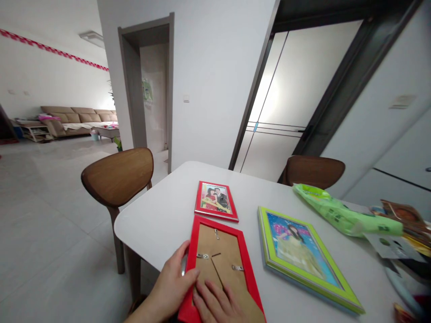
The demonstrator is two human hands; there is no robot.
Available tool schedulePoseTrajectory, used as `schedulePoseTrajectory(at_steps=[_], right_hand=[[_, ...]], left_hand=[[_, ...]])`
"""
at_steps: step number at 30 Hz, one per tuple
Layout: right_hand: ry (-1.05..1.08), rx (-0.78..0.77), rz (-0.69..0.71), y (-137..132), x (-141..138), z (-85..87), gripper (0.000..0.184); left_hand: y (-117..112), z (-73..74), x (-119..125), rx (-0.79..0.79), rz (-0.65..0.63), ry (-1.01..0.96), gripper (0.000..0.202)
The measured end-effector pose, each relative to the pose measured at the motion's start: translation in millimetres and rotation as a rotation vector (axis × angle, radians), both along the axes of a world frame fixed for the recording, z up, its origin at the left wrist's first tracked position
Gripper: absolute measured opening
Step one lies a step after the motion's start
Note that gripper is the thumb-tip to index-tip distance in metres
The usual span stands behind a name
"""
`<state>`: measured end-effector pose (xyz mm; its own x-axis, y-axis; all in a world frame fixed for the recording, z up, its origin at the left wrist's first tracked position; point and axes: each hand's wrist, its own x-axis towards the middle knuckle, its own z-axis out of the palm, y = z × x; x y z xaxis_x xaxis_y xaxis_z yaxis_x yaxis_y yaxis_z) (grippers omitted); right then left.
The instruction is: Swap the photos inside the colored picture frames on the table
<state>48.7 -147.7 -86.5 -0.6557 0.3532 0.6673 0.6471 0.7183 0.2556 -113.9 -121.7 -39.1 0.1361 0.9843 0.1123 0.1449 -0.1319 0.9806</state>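
A red picture frame (249, 273) lies face down at the near edge of the white table, its brown backing board (224, 244) and metal clips showing. My left hand (175, 280) grips its left edge, thumb on top and fingers curled round the side. Flat on the lower part of the board rests my right hand (218, 303), fingers stretched out. A smaller red photo frame (216, 201), picture side up, lies just beyond. To the right are stacked green frames (303, 251), the top one showing a photo of a person in a pale dress.
A green plastic package (346, 215) and assorted packets lie on the right of the white table (161, 224). One wooden chair (119, 175) stands at the left and another chair (313, 170) behind. A sofa (79, 119) is in the far left room.
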Motion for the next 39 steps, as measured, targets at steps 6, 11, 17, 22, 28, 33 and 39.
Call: schedulePoseTrajectory(at_steps=[6,11,17,22,28,33,39], right_hand=[[-0.049,-0.085,0.117,4.9,2.3,11.1,0.026],[0.107,-0.589,-0.217,23.9,37.1,37.9,0.033],[0.142,-0.854,-0.573,58.7,58.8,44.5,0.029],[0.156,-0.779,-0.584,64.5,51.9,35.8,0.026],[0.211,-0.703,-0.493,60.5,38.0,41.6,0.026],[0.214,-0.765,-0.265,61.3,-8.5,46.0,0.019],[0.191,-0.807,-0.28,75.3,-30.4,43.7,0.021]], left_hand=[[7.2,-20.9,-2.8,0.2,0.024,0.518,0.059],[14.7,-32.2,-1.5,0.247,0.034,0.588,0.058],[20.4,-28.6,0.4,0.25,0.063,0.561,0.057],[20.3,-27.0,1.6,0.244,0.066,0.531,0.058],[19.6,-29.9,4.5,0.254,0.088,0.501,0.057],[20.7,-33.6,9.3,0.245,0.112,0.559,0.053],[22.0,-34.1,10.0,0.264,0.105,0.589,0.051]])
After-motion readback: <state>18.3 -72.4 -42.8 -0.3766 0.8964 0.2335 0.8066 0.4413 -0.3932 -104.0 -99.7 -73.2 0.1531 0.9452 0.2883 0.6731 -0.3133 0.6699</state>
